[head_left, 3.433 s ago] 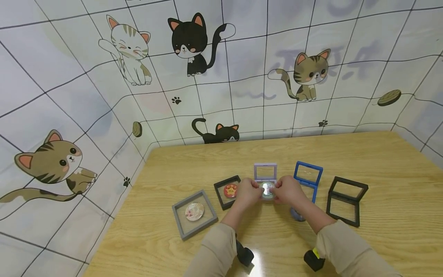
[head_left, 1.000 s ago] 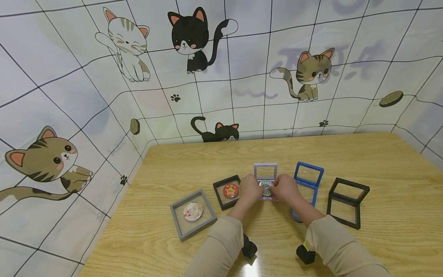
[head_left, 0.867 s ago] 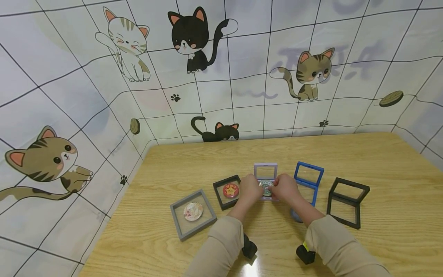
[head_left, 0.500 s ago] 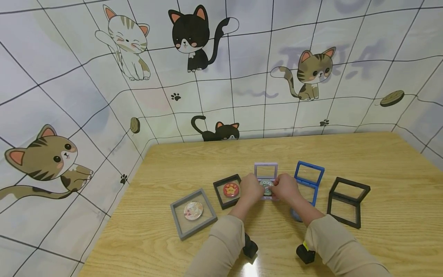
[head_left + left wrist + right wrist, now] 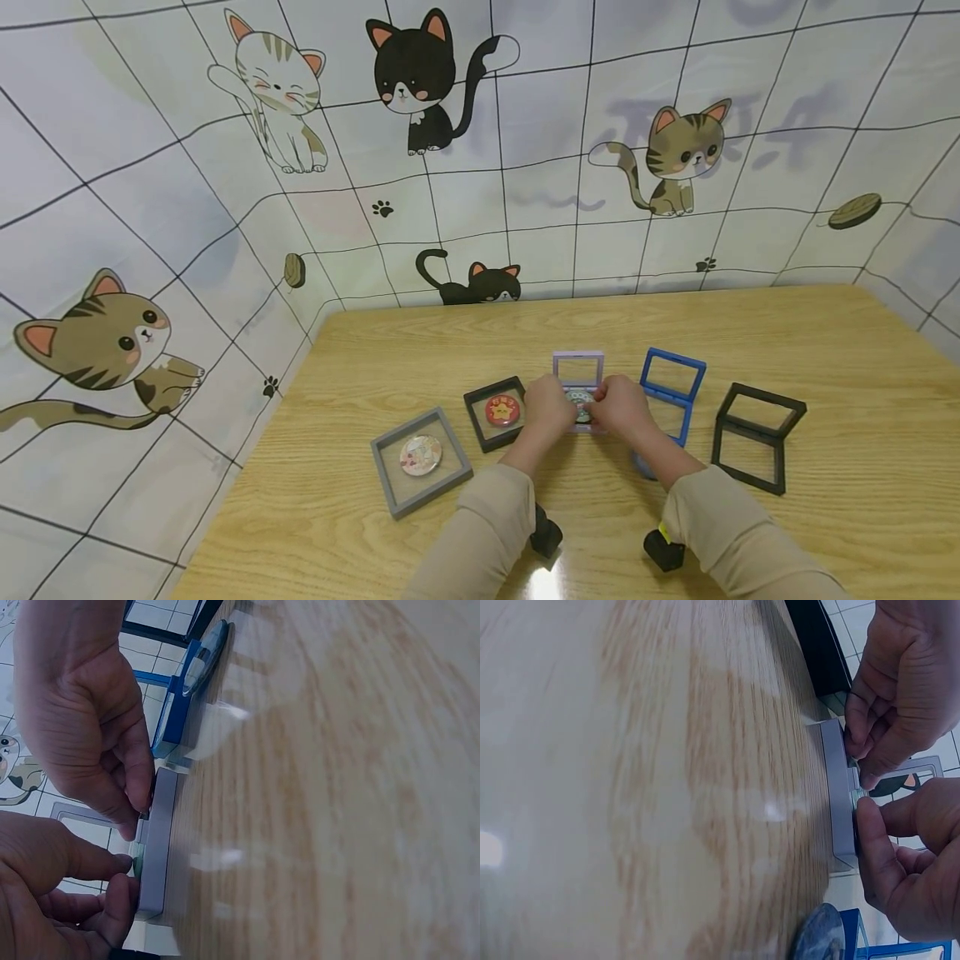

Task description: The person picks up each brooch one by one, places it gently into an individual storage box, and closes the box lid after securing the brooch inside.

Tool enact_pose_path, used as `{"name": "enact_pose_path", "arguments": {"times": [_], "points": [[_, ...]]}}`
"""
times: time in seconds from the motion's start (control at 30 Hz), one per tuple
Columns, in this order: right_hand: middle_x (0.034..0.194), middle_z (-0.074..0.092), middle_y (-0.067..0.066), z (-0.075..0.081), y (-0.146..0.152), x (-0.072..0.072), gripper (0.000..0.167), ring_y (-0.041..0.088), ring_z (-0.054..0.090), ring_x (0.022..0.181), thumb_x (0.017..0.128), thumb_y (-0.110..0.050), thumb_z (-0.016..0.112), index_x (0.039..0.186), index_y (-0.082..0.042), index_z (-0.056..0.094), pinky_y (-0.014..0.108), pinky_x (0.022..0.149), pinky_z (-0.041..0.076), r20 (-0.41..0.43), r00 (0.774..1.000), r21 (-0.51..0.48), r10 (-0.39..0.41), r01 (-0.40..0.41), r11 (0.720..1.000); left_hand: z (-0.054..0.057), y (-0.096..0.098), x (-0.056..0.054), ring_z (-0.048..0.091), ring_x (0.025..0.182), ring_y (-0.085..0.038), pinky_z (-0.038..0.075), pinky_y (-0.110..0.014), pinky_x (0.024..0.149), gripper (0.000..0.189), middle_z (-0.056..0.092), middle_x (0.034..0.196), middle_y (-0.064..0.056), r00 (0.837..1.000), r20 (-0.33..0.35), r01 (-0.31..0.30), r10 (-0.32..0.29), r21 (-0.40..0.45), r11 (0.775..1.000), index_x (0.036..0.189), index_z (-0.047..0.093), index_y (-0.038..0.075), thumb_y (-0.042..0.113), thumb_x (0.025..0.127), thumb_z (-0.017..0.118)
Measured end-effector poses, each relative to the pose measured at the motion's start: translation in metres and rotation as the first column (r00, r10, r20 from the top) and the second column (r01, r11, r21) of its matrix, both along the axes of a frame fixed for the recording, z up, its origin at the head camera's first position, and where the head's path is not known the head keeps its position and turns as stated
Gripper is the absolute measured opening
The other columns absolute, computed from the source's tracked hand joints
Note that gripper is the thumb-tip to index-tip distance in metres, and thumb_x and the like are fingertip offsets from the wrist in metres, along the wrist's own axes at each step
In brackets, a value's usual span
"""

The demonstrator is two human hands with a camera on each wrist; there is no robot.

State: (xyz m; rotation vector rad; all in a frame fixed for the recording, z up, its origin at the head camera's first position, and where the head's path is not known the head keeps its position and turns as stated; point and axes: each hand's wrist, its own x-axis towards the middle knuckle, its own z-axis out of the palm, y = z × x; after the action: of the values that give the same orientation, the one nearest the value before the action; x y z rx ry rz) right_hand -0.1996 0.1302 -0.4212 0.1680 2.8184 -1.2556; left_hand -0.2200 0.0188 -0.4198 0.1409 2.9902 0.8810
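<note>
A lilac hinged display frame (image 5: 578, 355) stands opened on the table, its upper half raised. A green round badge (image 5: 579, 398) lies against its lower half, partly covered by fingers. My left hand (image 5: 548, 410) pinches the badge's left edge with thumb and forefinger. From the other side, my right hand (image 5: 622, 408) holds its right edge. In the left wrist view, the fingertips of both hands meet over the lower half of the lilac frame (image 5: 157, 840). The right wrist view shows the same low on the lilac frame (image 5: 838, 795).
To the left are a black frame (image 5: 486, 445) around a red star badge (image 5: 502, 410) and a grey frame (image 5: 387, 483) around a pale badge (image 5: 421, 456). At right stand an opened blue frame (image 5: 667, 392), a bluish badge (image 5: 643, 467) and an opened black frame (image 5: 759, 434).
Since the earliest frame, the badge has gone from tilted and glinting to lying flatter in the lilac frame's lower half. Over the last second both hands stay nearly still.
</note>
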Motion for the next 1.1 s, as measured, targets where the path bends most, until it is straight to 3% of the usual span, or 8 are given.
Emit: {"name": "enact_pose_path", "arguments": {"times": [0.23,0.43,0.63,0.87,0.93,1.0,1.1], "points": [[0.066,0.058,0.013,0.003,0.003,0.002,0.014,0.018,0.062,0.051,0.076,-0.001,0.066,0.074,0.004,0.053,0.029,0.051,0.049,-0.007,1.000,0.010,-0.001,0.001,1.000,0.002,0.003,0.001,0.046,0.056,-0.015,0.037,-0.025,0.048,0.014,0.053,0.061,-0.005,1.000,-0.011,0.023,-0.023,-0.024,0.999,0.065,0.059,0.002,0.007,0.066,0.073],[0.058,0.056,0.005,0.004,0.008,0.004,0.008,0.014,0.055,0.050,0.070,0.002,0.062,0.068,0.001,0.055,0.027,0.050,0.044,-0.026,0.999,0.088,0.047,-0.045,0.995,0.003,0.005,0.001,0.049,0.058,-0.015,0.040,-0.025,0.050,0.016,0.056,0.064,-0.006,0.999,-0.036,0.028,-0.031,-0.065,0.997,0.070,0.061,0.001,0.009,0.066,0.074],[0.040,0.045,-0.004,0.003,0.010,0.010,0.029,0.007,0.042,0.037,0.070,0.000,0.062,0.049,-0.008,0.044,0.021,0.040,0.030,-0.014,0.996,0.114,0.083,-0.081,0.990,0.007,0.006,0.002,0.049,0.054,-0.012,0.040,-0.024,0.045,0.019,0.056,0.062,-0.004,0.998,-0.035,0.046,-0.052,-0.145,0.988,0.068,0.061,0.002,0.015,0.069,0.075],[0.038,0.049,-0.001,0.001,0.013,0.021,0.027,0.009,0.046,0.035,0.065,-0.007,0.074,0.048,-0.002,0.053,0.024,0.039,0.039,-0.044,0.991,0.123,0.130,-0.123,0.985,0.012,0.003,-0.001,0.049,0.053,-0.013,0.041,-0.025,0.046,0.016,0.055,0.060,-0.002,0.998,-0.034,0.048,-0.054,-0.149,0.988,0.064,0.059,0.004,0.010,0.066,0.074],[0.038,0.047,-0.002,0.000,0.013,0.023,0.025,0.008,0.044,0.034,0.063,-0.006,0.075,0.050,-0.003,0.053,0.024,0.039,0.038,-0.048,0.987,0.123,0.150,-0.144,0.982,0.015,0.001,-0.002,0.051,0.057,-0.015,0.043,-0.025,0.049,0.017,0.056,0.064,-0.004,0.999,-0.028,0.022,-0.026,-0.141,0.990,0.073,0.061,0.002,0.012,0.067,0.073],[0.037,0.046,-0.003,-0.001,0.012,0.024,0.023,0.007,0.043,0.034,0.061,-0.004,0.074,0.051,-0.003,0.054,0.023,0.038,0.037,-0.063,0.985,0.123,0.163,-0.155,0.980,0.020,0.000,-0.004,0.053,0.058,-0.017,0.044,-0.027,0.048,0.029,0.057,0.066,-0.007,1.000,-0.024,-0.006,0.003,-0.116,0.993,0.090,0.060,-0.003,0.014,0.069,0.073],[0.038,0.046,-0.002,-0.001,0.011,0.024,0.023,0.008,0.043,0.035,0.060,-0.003,0.075,0.052,-0.003,0.054,0.023,0.040,0.037,-0.081,0.983,0.145,0.167,-0.154,0.977,0.027,-0.003,-0.005,0.052,0.054,-0.018,0.041,-0.029,0.044,0.049,0.057,0.067,-0.011,0.999,-0.010,-0.031,0.030,-0.041,0.999,0.113,0.049,-0.003,0.019,0.074,0.069]]}}
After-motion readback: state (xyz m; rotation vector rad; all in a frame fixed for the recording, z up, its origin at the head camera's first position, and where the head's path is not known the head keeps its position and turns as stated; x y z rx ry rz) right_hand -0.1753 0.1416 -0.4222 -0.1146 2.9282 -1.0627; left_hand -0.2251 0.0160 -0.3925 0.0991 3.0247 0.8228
